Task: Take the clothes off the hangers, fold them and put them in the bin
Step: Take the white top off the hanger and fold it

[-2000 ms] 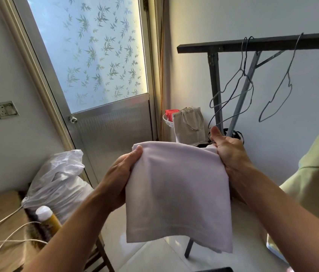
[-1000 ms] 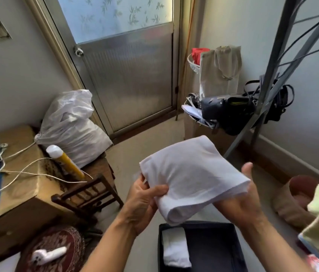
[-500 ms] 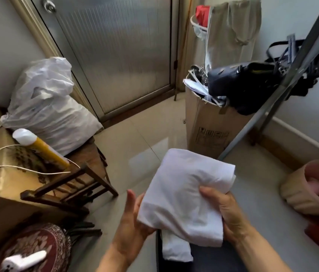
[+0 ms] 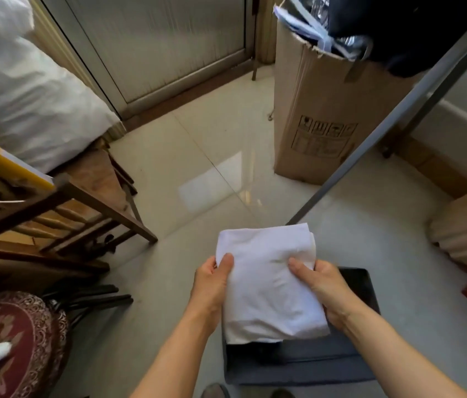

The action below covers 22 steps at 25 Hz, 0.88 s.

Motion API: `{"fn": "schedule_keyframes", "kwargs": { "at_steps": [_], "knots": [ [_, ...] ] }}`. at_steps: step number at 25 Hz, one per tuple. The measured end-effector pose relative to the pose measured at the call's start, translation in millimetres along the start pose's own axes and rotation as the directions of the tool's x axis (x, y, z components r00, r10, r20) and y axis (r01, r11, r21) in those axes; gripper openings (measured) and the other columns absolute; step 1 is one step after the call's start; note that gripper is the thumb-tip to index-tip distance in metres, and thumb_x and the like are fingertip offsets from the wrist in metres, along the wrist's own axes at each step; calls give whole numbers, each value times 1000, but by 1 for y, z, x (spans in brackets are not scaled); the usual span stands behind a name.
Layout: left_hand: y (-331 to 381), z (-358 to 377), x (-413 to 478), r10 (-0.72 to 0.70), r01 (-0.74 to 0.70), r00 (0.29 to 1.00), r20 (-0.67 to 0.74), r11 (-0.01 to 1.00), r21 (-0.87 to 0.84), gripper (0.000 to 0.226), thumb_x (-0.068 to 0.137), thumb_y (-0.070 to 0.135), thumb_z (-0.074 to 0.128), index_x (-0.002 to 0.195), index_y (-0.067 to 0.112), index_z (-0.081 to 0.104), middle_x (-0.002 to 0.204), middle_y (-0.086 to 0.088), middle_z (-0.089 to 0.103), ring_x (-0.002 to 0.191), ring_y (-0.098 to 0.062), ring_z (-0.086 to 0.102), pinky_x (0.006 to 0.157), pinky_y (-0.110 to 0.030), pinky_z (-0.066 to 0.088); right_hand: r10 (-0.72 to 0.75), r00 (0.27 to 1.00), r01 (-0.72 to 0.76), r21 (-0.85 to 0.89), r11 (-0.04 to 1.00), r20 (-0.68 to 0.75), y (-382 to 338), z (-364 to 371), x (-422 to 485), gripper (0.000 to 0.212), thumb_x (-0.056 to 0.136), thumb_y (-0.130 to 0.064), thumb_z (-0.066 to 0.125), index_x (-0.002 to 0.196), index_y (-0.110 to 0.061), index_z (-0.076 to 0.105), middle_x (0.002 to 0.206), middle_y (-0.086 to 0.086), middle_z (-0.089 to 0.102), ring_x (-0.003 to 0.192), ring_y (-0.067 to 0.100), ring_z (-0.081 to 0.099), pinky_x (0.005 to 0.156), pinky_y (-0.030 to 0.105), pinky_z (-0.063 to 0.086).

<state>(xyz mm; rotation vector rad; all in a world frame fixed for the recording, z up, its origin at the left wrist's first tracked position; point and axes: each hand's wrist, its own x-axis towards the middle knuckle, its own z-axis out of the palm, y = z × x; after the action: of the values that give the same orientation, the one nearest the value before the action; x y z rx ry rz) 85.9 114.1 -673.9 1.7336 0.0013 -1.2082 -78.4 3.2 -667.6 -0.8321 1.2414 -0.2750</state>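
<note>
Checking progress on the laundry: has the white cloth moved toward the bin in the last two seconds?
Yes. The white cloth has come down toward the dark bin on the floor and now overlaps its opening.

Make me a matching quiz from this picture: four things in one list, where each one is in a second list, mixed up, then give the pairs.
Things:
1 white garment
2 dark bin
3 cardboard box
4 white sack

Places:
A far left, at the top
B on the floor, under the garment
C gripped by left hand and right hand
D upright on the floor, top right

Pairs: 1-C, 2-B, 3-D, 4-A
</note>
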Motion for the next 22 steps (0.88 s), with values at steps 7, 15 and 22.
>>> {"fn": "schedule_keyframes", "kwargs": {
  "at_steps": [7, 15, 22],
  "knots": [
    [-126, 10, 55, -36, 25, 998, 58, 983, 182, 37, 84, -2, 57, 101, 28, 69, 112, -3, 65, 89, -11, 59, 74, -21, 48, 159, 983, -174, -179, 968, -96, 129, -35, 75, 19, 85, -5, 58, 102, -2, 68, 94, 15, 74, 94, 35, 70, 90, 55, 53],
    [-237, 19, 107, -182, 186, 982, -52, 876, 445, 52, 80, -9, 42, 114, 26, 60, 130, -3, 51, 115, -22, 51, 102, -34, 45, 286, 946, -322, -345, 882, -154, 232, -49, 132, 13, 91, -5, 57, 100, -9, 65, 96, 9, 71, 87, 25, 69, 66, 33, 55],
    [-258, 31, 175, -142, 169, 986, -91, 846, 506, 66, 87, -7, 44, 147, 19, 33, 154, -6, 24, 138, -25, 34, 112, -27, 27, 236, 953, -300, -471, 830, -190, 252, -33, 205, 47, 91, -4, 53, 137, -8, 45, 134, 12, 55, 114, 28, 59, 97, 39, 49]
  ]
}}
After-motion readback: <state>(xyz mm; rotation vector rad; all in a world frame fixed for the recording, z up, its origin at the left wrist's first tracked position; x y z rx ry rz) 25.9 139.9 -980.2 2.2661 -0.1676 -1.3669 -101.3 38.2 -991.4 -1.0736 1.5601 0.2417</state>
